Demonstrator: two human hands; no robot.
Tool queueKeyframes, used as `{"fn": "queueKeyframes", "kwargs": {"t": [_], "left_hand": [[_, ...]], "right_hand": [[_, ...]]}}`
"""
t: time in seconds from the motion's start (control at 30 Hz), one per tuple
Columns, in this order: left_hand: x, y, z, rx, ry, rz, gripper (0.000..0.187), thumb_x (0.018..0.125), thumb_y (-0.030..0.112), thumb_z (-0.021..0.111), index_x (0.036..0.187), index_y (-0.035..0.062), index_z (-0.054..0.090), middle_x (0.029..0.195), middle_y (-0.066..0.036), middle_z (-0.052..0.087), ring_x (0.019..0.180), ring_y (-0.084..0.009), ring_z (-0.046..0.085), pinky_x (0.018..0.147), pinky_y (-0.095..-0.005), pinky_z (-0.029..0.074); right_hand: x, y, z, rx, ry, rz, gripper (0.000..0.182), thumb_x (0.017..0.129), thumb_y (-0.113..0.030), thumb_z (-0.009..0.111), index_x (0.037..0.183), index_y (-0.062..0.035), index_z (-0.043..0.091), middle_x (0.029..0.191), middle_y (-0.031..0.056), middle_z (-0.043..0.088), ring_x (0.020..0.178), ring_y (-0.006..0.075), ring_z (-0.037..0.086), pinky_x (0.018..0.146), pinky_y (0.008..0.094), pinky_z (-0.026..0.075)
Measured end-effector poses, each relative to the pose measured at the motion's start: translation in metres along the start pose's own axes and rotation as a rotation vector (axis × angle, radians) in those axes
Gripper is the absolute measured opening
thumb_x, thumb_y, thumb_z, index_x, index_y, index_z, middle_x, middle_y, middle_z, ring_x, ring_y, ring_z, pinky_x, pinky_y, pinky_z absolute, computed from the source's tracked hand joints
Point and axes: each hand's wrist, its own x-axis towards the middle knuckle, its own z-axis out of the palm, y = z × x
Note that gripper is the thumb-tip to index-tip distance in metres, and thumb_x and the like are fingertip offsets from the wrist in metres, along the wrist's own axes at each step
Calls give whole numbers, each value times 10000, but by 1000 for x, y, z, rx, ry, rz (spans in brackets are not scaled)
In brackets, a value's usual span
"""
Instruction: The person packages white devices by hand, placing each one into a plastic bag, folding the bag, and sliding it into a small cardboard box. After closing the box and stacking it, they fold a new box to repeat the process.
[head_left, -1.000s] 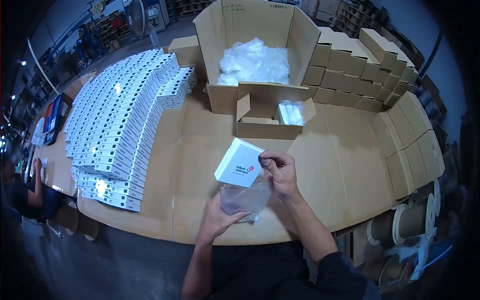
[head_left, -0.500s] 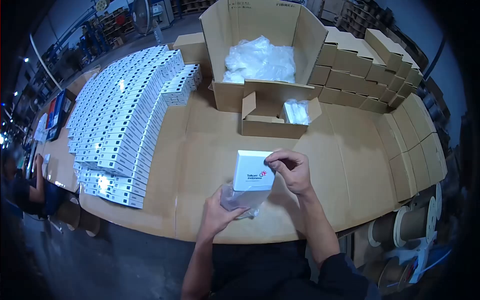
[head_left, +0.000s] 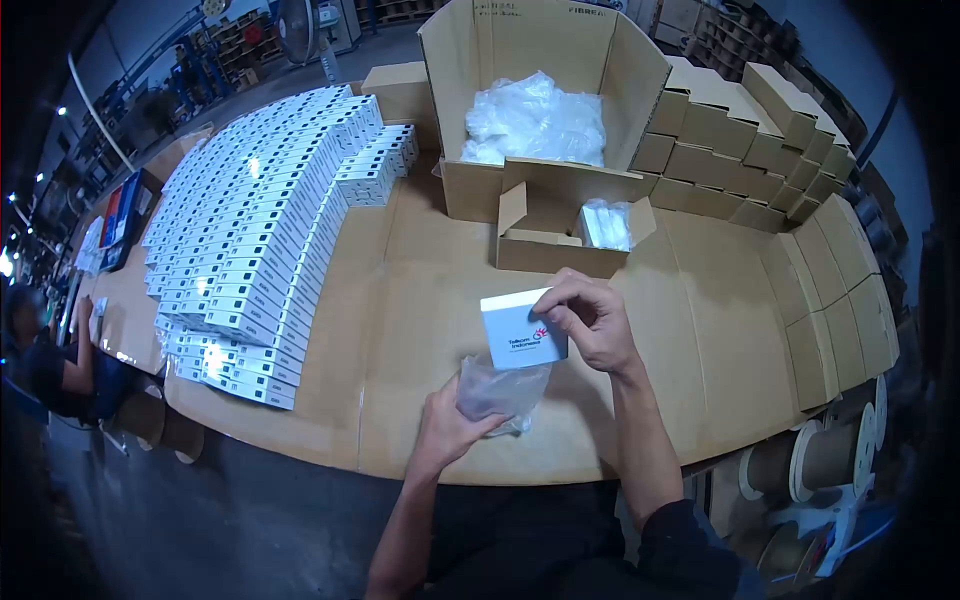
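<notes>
My right hand pinches the top right corner of a small white box that carries a red logo and dark lettering. Below it, my left hand grips a clear plastic bag, thumb across its front. The box's lower edge is right at the bag's mouth, slightly tilted. Just beyond my hands stands an open brown carton, with a few plastic-wrapped white boxes at its right end.
Stacked white boxes cover the table's left side. A large carton at the back holds a heap of clear plastic bags. Brown cartons are piled at back right, more cartons along the right edge. Another person sits at far left.
The white box has tilted and shifted slightly right and up relative to the bag, whose mouth now shows more. My right hand moved with the box. The view has shifted a little.
</notes>
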Motion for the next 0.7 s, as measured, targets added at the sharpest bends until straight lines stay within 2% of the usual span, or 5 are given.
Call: {"fn": "queueKeyframes", "kwargs": {"t": [0.17,0.47,0.57,0.67,0.7], "left_hand": [[1,-4,-1,22,-11,-51,591,719,159,929,1204,-34,653,1060,-171,769,998,-232,754,858,-380,591],[2,-3,0,-149,3,-72,680,736,168,933,1288,-50,603,1130,-154,748,1051,-220,725,905,-380,575],[1,-4,4,-251,22,-14,579,902,233,824,1341,-45,570,1206,-114,703,1126,-184,668,981,-351,535],[-3,-28,7,-849,85,-208,441,1063,278,615,1364,-38,551,1237,-91,662,1148,-150,620,1019,-322,496],[-1,-29,10,-812,123,-188,430,1085,291,561,1362,-37,553,1228,-89,663,1140,-144,618,1015,-318,494]], "right_hand": [[10,4,0,122,-190,81,136,962,13,633,1033,-15,746,978,88,690,927,166,646,817,306,521],[4,16,23,119,-60,382,132,1005,-65,652,1073,9,737,1005,40,725,937,98,653,832,272,535],[-1,18,25,-2,-26,357,148,1001,-80,652,1072,15,741,1006,50,730,923,102,654,842,276,533],[-6,11,29,-49,-35,462,160,1008,-93,641,1048,17,751,1005,62,738,933,111,657,860,292,533],[-10,13,26,-60,-102,464,210,1019,-105,627,1175,11,707,1059,75,734,966,140,667,890,312,538]]}}
